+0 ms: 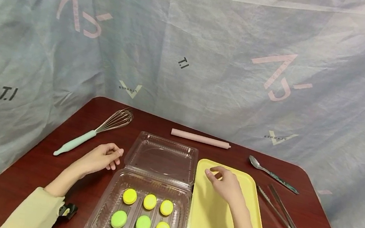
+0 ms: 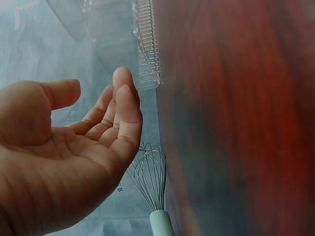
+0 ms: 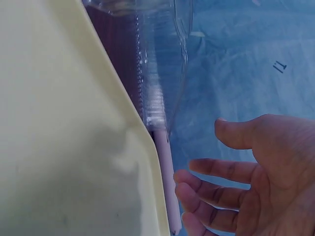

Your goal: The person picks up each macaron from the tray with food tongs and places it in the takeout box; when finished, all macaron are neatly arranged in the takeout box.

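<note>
A clear plastic clamshell box [image 1: 104, 211] lies with its lid [image 1: 163, 157] folded back on the table. In its base sit several yellow macarons [image 1: 150, 202] and two green macarons [image 1: 143, 224]. Left of the hinge, my left hand [image 1: 102, 159] hovers with loosely bent fingers and nothing in them; the left wrist view shows the bare palm [image 2: 64, 152]. My right hand [image 1: 227, 183] hangs over the yellow tray [image 1: 200, 224], right of the box. Its fingers [image 3: 211, 191] are relaxed and hold nothing.
A whisk [image 1: 78, 142] with a pale green handle lies at the left. Behind the lid is a pink rolling pin [image 1: 200, 138]. To the right of the tray are a spoon [image 1: 271, 174] and metal tongs [image 1: 284, 218]. A grey cloth [image 1: 189, 61] hangs behind the table.
</note>
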Demonstrator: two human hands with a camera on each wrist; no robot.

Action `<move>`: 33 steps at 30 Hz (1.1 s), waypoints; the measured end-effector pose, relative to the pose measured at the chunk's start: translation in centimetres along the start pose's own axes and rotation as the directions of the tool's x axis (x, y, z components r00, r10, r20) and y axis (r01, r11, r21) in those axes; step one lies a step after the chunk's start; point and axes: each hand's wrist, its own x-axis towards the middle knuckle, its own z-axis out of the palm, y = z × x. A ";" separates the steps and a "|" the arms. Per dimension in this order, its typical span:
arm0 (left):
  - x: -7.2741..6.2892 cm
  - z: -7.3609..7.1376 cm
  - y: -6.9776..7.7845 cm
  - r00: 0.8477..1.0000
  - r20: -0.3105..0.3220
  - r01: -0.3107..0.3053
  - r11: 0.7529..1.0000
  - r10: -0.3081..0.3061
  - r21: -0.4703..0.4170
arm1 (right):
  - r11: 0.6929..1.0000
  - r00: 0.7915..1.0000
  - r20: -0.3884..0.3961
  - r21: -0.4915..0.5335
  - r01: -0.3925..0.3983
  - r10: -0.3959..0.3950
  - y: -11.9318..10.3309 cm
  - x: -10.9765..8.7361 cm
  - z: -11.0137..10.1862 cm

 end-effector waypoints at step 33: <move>4.1 1.5 -0.4 0.997 0.009 0.073 0.995 -0.072 -0.065 | 0.993 1.000 0.000 0.114 0.025 -0.025 -1.8 1.6 4.3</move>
